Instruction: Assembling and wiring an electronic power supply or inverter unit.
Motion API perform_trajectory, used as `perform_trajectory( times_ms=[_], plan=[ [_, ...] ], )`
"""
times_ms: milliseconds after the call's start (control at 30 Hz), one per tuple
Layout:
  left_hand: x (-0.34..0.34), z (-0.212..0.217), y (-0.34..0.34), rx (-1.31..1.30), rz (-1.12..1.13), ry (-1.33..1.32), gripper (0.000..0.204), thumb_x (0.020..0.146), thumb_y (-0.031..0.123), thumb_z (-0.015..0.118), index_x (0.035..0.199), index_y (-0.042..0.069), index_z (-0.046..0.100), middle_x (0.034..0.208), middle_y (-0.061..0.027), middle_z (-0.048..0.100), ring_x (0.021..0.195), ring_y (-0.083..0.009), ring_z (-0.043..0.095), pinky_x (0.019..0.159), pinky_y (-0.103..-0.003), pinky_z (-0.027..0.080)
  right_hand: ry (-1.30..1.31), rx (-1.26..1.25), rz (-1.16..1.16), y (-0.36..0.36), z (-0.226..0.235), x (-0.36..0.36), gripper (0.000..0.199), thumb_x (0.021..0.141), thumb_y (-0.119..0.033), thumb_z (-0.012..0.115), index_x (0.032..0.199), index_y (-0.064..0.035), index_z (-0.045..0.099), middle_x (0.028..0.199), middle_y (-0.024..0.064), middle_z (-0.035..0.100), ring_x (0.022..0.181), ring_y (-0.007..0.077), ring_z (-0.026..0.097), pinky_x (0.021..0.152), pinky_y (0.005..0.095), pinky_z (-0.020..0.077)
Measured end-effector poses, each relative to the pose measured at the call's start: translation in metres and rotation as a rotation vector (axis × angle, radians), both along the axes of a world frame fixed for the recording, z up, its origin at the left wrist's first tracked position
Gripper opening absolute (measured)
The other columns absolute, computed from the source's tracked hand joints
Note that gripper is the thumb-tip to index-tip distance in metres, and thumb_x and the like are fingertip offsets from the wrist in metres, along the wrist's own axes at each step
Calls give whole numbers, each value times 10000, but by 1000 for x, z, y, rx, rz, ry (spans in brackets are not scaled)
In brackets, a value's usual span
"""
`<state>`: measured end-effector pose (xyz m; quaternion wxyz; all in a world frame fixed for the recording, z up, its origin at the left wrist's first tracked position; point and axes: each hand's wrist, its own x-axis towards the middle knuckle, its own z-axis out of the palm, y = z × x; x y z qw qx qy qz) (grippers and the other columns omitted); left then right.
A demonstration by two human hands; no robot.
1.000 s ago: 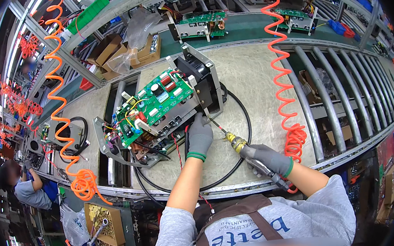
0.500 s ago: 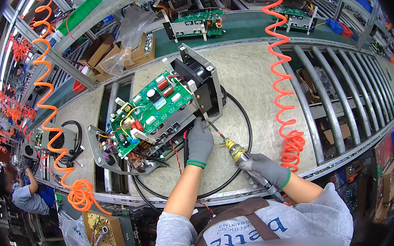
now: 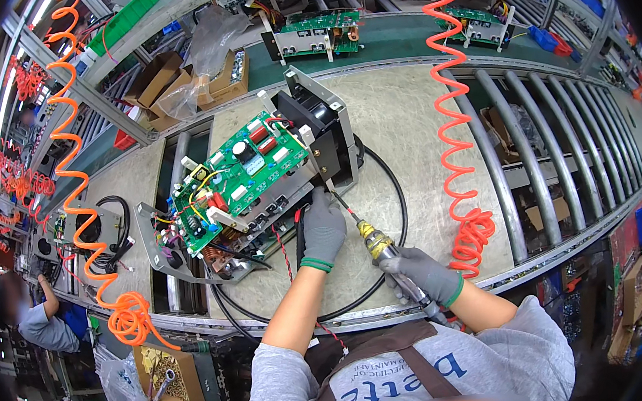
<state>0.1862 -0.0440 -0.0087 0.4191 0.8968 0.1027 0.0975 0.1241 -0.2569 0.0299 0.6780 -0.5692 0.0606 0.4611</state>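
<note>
An electronics chassis with a green circuit board stands on the worktable, its black fan end toward the far right. My right hand, in a grey glove, is closed around a power screwdriver wrapped in yellow tape. The screwdriver's thin bit slants up and left to the chassis's lower edge, below the metal end plate. My left hand, also gloved, is pressed against that edge beside the bit. Its fingers are bent together, and the tips are partly hidden under the chassis. A black cable loops around behind both hands.
Orange coiled air hoses hang left and right of the chassis. Metal rollers lie to the right. Further units and cardboard boxes stand on the back line. A co-worker is at the far left; boxes of screws sit lower left.
The whole view has shifted slightly. Against the chassis, both hands and the screwdriver stay in nearly the same place.
</note>
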Motion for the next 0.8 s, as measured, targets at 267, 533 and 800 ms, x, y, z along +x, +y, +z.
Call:
perform_trajectory(
  times_ms=[267, 533, 800],
  plan=[
    [0, -7, 0, 40, -3, 3, 475, 818, 84, 497, 1285, 28, 433, 1083, -257, 639, 943, -442, 612, 819, -480, 492, -51, -22, 0, 2, 3, -1, 332, 855, -326, 643, 1016, -60, 528, 706, 26, 555, 505, 106, 565, 437, 240, 463],
    [-72, 38, -21, -306, -119, -305, 623, 827, 108, 537, 1407, 12, 331, 1341, -225, 486, 1144, -326, 580, 873, -422, 502, 31, -98, -117, -16, 2, -17, 420, 899, -471, 582, 1012, -69, 537, 681, 46, 561, 476, 166, 560, 426, 303, 484],
    [-157, 41, 96, -192, 758, -683, 587, 831, 61, 611, 1367, -15, 384, 1309, -173, 480, 1139, -269, 508, 962, -361, 426, -235, -72, -391, -32, 14, 16, 382, 904, -405, 540, 1090, -72, 539, 792, 53, 608, 565, 171, 601, 466, 297, 504]
  ],
)
